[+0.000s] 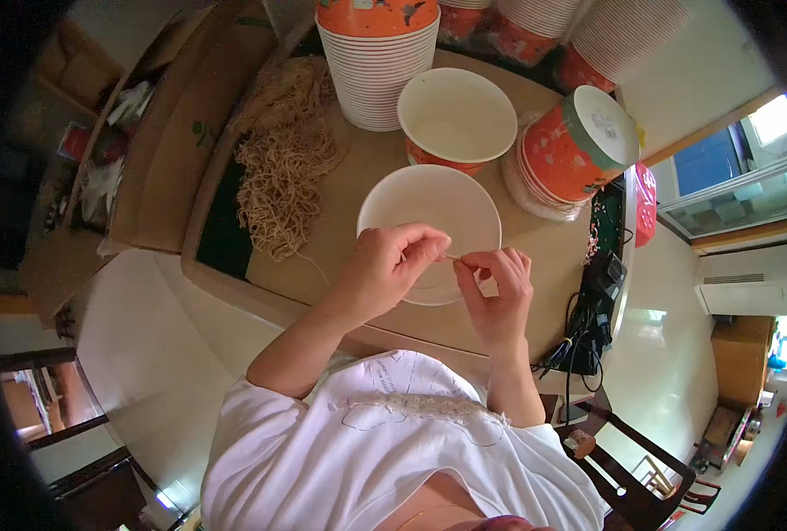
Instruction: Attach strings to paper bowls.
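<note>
My left hand point(393, 265) and my right hand point(498, 288) meet over the near white paper bucket point(389, 199), fingertips nearly touching. Both hands are closed in a pinch on a short, thin piece of tan string point(452, 257) stretched between them. Most of that string is hidden by my fingers. To the left lies a tangled heap of tan string point(278, 177), from which a loose strand point(316, 267) runs toward my left forearm. Just behind the near bucket stands another open paper bucket point(455, 115), white inside with orange outside.
A tall stack of nested paper buckets point(380, 75) rises at the back. At the right, an upside-down orange bucket point(570, 146) tops a wrapped stack. Black cables with an adapter point(604, 274) lie on the right table edge. A large cardboard box point(172, 133) stands at the left.
</note>
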Available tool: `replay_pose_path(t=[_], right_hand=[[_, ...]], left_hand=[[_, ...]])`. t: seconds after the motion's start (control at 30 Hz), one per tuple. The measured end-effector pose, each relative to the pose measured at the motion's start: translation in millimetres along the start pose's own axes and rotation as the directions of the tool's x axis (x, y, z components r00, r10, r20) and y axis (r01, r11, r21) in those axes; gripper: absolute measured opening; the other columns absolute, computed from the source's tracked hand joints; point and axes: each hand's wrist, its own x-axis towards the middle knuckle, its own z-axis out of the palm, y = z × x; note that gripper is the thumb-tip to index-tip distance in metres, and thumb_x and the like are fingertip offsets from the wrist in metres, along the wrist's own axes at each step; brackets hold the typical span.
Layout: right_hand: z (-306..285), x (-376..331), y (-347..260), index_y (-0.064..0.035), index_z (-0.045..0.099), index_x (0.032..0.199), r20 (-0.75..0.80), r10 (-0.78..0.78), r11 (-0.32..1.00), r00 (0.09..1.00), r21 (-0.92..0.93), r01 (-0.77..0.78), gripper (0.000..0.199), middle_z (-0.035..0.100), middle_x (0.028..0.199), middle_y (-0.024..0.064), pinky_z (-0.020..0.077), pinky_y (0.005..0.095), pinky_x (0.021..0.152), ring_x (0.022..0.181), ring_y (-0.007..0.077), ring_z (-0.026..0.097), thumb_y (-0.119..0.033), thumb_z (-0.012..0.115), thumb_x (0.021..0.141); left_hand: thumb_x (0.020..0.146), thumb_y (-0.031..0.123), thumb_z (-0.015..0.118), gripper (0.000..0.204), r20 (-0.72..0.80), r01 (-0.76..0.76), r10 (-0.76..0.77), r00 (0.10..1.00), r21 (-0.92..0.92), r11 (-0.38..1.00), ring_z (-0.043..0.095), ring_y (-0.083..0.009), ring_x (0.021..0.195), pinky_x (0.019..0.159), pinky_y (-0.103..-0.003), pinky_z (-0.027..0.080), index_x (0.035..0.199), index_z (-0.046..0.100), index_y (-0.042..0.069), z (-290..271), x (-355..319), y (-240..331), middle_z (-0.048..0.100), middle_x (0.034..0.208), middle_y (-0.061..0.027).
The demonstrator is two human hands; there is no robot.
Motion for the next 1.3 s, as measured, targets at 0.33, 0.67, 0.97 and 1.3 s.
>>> replay_pose_path(t=[0.33,0.67,0.97,1.3], right_hand=[[2,-1,-1,-0.0105,0.064,0.081,-0.018,0.022,0.999,1.000,0.035,-0.022,0.013,0.060,0.070,-0.0015,0.0378,0.0317,0.075,0.062,0.0159,0.052,-0.007,0.073,0.073],[0,-4,-1,-0.0111,0.064,0.080,0.032,0.032,0.998,0.999,0.053,-0.034,0.013,0.061,0.073,-0.0019,0.0389,0.0333,0.077,0.066,0.0167,0.052,-0.007,0.073,0.073],[-3,-4,2,-0.0108,0.063,0.079,0.056,0.013,1.000,0.998,-0.006,-0.013,0.012,0.062,0.074,-0.0002,0.0391,0.0338,0.077,0.070,0.0186,0.054,-0.008,0.073,0.073],[3,1,-3,-0.0065,0.063,0.076,-0.039,-0.004,0.999,0.999,0.049,0.006,0.012,0.059,0.069,0.0010,0.0387,0.0281,0.071,0.062,0.0149,0.051,0.000,0.072,0.072]], left_hand=[[0.087,0.013,0.066,0.013,0.047,-0.044,0.037,0.998,0.144,0.989,0.056,-0.0065,0.065,0.060,-0.023,0.047,0.093,0.067,0.001,1,-1,-1,0.067,0.079,-0.0038],[0.086,0.007,0.065,0.013,0.089,-0.053,0.044,0.995,0.106,0.993,0.059,-0.0065,0.067,0.062,-0.023,0.049,0.097,0.067,0.001,6,2,-9,0.068,0.080,-0.0041],[0.084,0.003,0.065,0.005,0.046,-0.076,0.069,0.997,0.166,0.983,0.055,-0.0029,0.066,0.059,-0.021,0.047,0.088,0.066,0.000,-1,-1,-3,0.064,0.074,-0.0004],[0.091,0.013,0.061,0.014,0.026,-0.061,0.061,0.998,0.016,0.998,0.058,-0.0051,0.071,0.062,-0.023,0.048,0.096,0.065,0.001,-2,1,-5,0.067,0.082,-0.0009]])
